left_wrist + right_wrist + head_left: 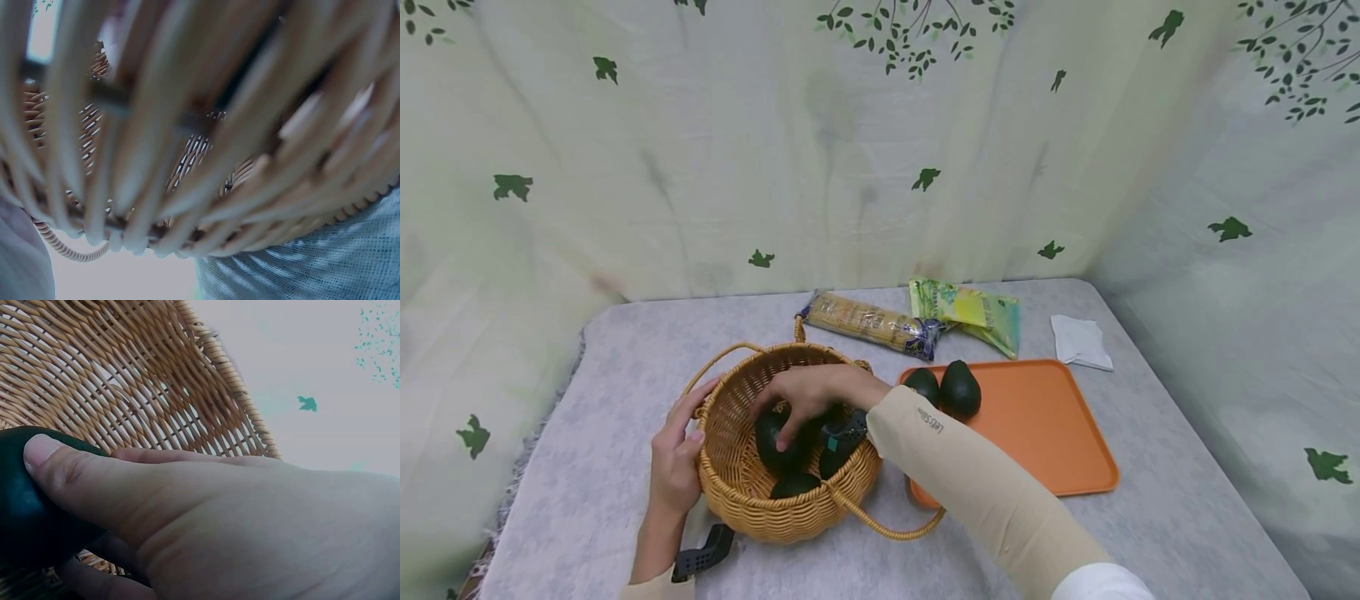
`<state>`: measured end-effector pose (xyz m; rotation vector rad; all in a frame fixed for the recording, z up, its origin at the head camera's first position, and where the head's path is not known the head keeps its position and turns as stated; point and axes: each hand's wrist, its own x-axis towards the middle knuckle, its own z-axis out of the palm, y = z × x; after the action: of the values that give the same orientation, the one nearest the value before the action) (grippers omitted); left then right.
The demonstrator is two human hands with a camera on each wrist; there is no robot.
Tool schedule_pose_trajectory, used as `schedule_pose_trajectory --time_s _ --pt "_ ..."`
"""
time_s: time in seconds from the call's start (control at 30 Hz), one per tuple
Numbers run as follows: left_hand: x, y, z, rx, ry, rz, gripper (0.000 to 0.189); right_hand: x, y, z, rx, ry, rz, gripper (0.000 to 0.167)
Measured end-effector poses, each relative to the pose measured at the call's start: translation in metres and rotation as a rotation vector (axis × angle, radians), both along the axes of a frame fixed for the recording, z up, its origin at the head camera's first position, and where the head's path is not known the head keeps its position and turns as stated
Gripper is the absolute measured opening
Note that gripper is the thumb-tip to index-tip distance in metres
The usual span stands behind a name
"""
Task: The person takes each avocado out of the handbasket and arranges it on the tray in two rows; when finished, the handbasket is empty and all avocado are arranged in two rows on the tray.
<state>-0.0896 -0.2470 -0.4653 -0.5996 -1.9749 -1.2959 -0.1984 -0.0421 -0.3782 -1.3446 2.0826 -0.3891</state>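
A round wicker basket (775, 521) stands on the table, its two handles folded outward. At its left side my left hand (676, 462) holds the rim; the left wrist view is filled by the basket's weave (156, 125). My right hand (812, 392) reaches inside and grips a dark green avocado (767, 437). In the right wrist view the thumb of that hand (237, 519) lies across the avocado (37, 500), with lower fingers partly hidden. More avocados (795, 485) lie in the basket near its front and right wall, partly covered by the wrist camera.
Two avocados (960, 390) sit at the left end of an orange tray (1037, 425), which my right forearm crosses. Behind are a long pack of noodles (868, 323) and a green-yellow packet (973, 312). A white tissue pack (1081, 342) lies at the right.
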Motion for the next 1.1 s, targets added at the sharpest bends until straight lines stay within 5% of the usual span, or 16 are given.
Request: schedule_pose_trajectory --time_s 0.73,1.1 --pt "0.002 0.001 0.004 -0.013 -0.06 0.016 0.056 -0.002 0.006 0.012 -0.125 0.004 -0.025 0.061" --pt "0.001 0.0 0.003 -0.011 -0.048 0.018 0.054 0.004 0.025 0.028 -0.264 -0.166 -0.068 0.061"
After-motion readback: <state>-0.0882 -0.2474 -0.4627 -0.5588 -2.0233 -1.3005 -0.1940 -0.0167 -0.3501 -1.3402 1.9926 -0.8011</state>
